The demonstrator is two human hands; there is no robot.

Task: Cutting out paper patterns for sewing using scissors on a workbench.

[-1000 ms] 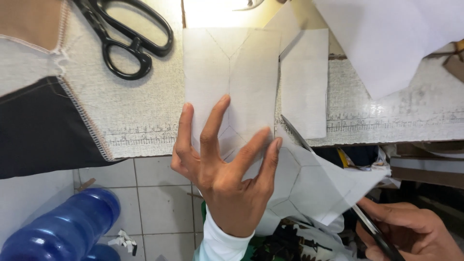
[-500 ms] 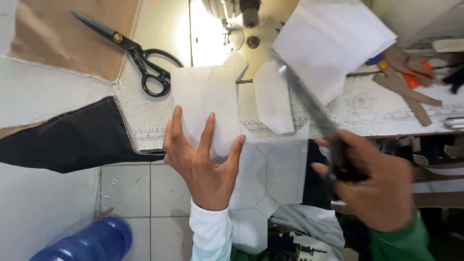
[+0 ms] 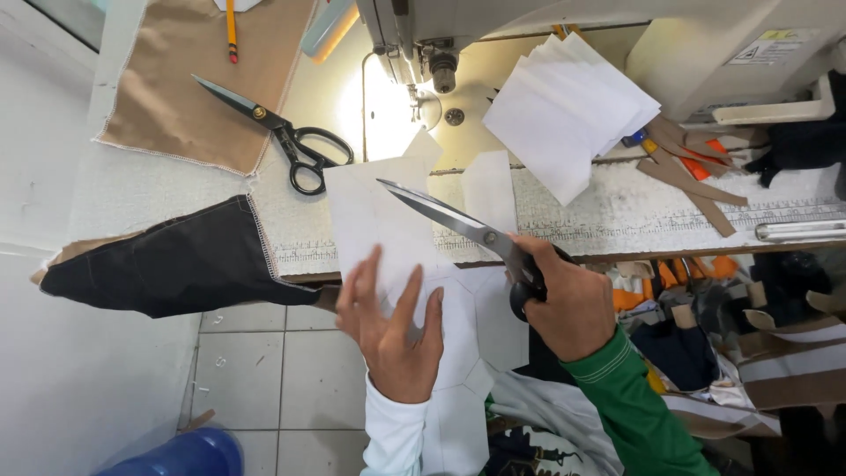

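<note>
White fabric piece [image 3: 379,225] lies half on the sewing table [image 3: 617,211], its lower part hanging over the front edge toward you and partly covered by your left hand [image 3: 394,330]; where that lower part ends is lost among more white pieces below. Your left hand lies flat on it, fingers spread wide, gripping nothing. Your right hand [image 3: 564,304] is closed around the handles of the large shears [image 3: 458,225]; the handles are mostly hidden in your fist, the blades sit over the white piece, tip pointing up-left, looking nearly closed though the gap is hard to judge. Just beyond, a second pair of black scissors [image 3: 291,145] rests on the table beside tan fabric [image 3: 185,97]. Dark fabric [image 3: 176,260] drapes off the table's left. A stack of white pieces [image 3: 564,110] sits by the sewing machine [image 3: 493,35], whose top is cut off
</note>
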